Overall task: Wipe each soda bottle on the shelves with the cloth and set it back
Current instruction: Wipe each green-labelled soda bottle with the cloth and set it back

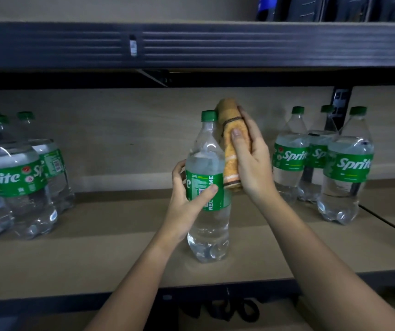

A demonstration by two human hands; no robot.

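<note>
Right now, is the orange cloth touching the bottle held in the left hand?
Touching. In the head view the cloth lies against the bottle right side, no gap showing.

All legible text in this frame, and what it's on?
"Sprite": green label of the front clear plastic bottle on the right.
"Sprite", last letter cut off: green label of the clear bottle to its left.
"Sp": label of the bottle behind those two.
"prite": label of the front left clear bottle.
"REC" and "ME", vertical: label of the clear bottle gripped by the left hand.
Barcodes and fine print: too small to read.
</note>
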